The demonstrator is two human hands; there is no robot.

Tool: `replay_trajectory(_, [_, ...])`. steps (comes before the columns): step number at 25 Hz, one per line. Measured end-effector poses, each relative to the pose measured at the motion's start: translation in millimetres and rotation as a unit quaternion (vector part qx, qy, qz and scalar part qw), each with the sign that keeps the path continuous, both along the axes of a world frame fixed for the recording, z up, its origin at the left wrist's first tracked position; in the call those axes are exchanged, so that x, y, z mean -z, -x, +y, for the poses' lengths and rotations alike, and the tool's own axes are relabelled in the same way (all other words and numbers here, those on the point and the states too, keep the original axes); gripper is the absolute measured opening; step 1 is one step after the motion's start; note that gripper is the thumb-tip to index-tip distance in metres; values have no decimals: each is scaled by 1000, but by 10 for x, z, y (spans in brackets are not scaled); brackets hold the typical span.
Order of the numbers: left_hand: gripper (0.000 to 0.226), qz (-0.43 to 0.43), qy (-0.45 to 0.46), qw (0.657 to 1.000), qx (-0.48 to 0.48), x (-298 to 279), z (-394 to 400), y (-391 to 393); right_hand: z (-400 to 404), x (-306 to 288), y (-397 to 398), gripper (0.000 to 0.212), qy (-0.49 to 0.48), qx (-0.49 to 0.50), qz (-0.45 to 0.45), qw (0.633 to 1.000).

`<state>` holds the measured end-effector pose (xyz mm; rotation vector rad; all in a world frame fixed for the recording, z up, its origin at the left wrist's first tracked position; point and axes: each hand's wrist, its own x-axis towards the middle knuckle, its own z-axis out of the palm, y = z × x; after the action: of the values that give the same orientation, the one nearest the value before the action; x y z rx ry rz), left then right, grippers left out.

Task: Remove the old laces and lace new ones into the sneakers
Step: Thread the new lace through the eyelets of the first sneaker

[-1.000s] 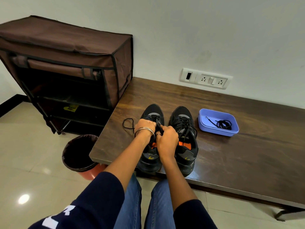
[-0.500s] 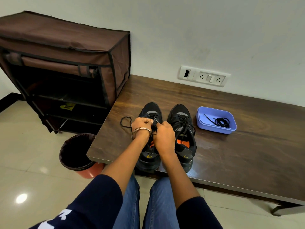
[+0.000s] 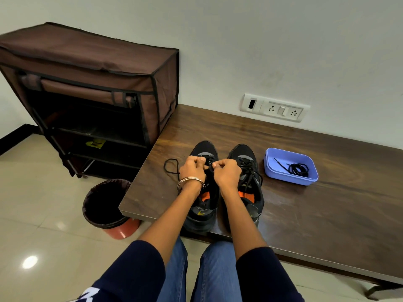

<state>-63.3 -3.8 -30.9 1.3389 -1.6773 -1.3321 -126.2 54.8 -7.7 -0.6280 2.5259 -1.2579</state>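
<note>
Two black sneakers stand side by side near the front edge of the dark wooden table (image 3: 305,203). Both hands work over the left sneaker (image 3: 204,211). My left hand (image 3: 193,170), with metal bangles on the wrist, pinches its black lace near the toe end. My right hand (image 3: 226,173) pinches the same lace close by. A loose loop of that black lace (image 3: 171,166) trails onto the table left of the shoe. The right sneaker (image 3: 248,177) is laced with a black lace. A blue plastic tray (image 3: 291,179) to the right holds a coiled black lace (image 3: 297,170).
A brown fabric shoe rack (image 3: 91,101) stands on the floor left of the table. A bin lined with a black bag (image 3: 106,205) sits under the table's left front corner. A wall socket plate (image 3: 275,107) is behind the table. My knees are below the front edge.
Both hands have moved toward the toe end of the left sneaker and spread slightly apart. The lace loop on the table stays to the left.
</note>
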Motion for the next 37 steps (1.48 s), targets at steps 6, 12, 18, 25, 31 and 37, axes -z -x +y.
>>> replay_trajectory(6, [54,-112,219,958,146,-106,0,-303,29,-241,133,30,175,114,-246,947])
replay_trajectory(12, [81,-278,227,925,124,-168,85,-411,391,-959,302,27,479,164,-314,803])
replay_trajectory(18, [106,-256,115,951,132,-134,112,-408,434,-778,296,9,80,-81,-22,993])
replay_trajectory(25, [115,-217,107,963,122,-112,137,-402,257,-397,102,28,-115,-107,62,986])
replay_trajectory(31, [108,-164,160,970,85,-60,174,-408,478,-1307,193,17,315,30,-10,949])
replay_trajectory(37, [101,-182,143,968,101,-50,167,-418,469,-970,118,51,-98,56,235,966])
